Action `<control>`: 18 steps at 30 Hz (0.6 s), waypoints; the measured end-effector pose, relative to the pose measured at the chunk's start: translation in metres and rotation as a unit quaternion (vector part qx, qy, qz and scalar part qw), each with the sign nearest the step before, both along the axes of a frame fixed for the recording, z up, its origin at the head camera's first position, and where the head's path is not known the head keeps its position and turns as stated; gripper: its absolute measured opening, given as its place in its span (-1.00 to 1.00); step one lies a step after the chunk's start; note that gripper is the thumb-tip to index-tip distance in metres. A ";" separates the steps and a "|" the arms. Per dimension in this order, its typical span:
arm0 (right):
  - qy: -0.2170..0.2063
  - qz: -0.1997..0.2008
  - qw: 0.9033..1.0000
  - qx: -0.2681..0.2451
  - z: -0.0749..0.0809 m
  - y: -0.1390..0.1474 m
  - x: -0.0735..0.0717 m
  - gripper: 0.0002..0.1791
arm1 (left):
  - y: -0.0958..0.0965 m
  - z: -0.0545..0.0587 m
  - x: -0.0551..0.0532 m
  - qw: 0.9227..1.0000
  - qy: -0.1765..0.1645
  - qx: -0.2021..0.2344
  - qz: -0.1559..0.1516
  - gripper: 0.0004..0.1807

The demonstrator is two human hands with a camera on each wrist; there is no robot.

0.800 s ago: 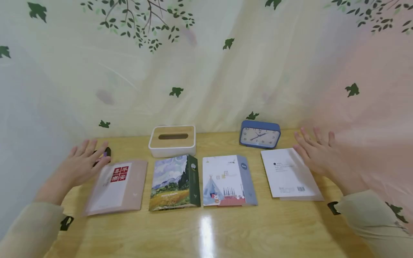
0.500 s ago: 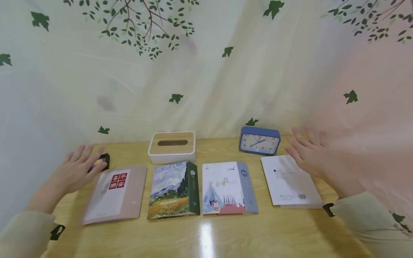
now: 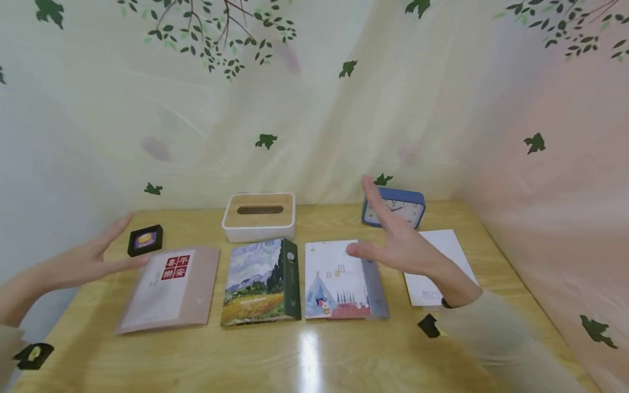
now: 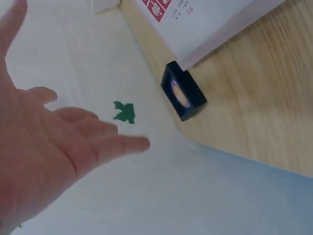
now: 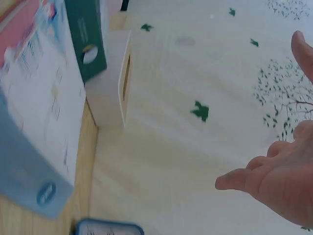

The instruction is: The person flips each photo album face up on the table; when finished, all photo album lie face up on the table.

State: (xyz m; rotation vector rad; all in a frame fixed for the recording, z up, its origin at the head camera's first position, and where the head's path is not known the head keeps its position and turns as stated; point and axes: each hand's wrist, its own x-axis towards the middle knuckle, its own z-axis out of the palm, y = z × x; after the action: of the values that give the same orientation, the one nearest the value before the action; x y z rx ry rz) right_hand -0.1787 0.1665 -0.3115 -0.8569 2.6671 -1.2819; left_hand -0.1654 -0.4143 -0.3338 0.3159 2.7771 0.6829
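My left hand is held in the air at the left, fingers straight and thumb spread, with nothing in it. Its thumb overlaps the corner of a pink album with a white band and red characters. A small black box with a purple and yellow picture lies just beyond it. My right hand, empty with thumb spread from straight fingers, hovers over the right side. It overlaps a white album with a tent picture and partly hides a blue alarm clock. A white booklet lies partly behind the right wrist.
A white tissue box with a wooden lid stands at the back of the wooden table. In front of it lies a landscape-painted photo album with a green spine. A leaf-patterned curtain hangs behind.
My right hand has moved left from beside the white booklet and turned on its side. My left hand has turned sideways and drawn left, uncovering the small black box.
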 end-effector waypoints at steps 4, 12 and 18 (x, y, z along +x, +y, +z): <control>-0.049 0.083 0.989 -0.114 -0.005 -0.042 -0.004 0.29 | -0.013 -0.007 0.002 0.998 -0.051 0.042 0.012 0.15; -0.147 0.154 0.958 -0.193 -0.027 -0.118 -0.011 0.29 | -0.030 -0.030 0.006 0.989 -0.105 0.094 0.032 0.13; -0.202 0.153 0.943 -0.216 -0.050 -0.168 -0.011 0.22 | -0.040 -0.037 0.011 0.984 -0.130 0.112 0.050 0.14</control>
State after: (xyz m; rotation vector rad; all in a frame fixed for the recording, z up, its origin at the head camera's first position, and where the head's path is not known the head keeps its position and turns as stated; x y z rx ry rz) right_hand -0.1894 -0.0017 -0.3619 -0.8831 1.8849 -1.7563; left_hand -0.1547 -0.4547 -0.3713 0.1186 2.4853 0.9893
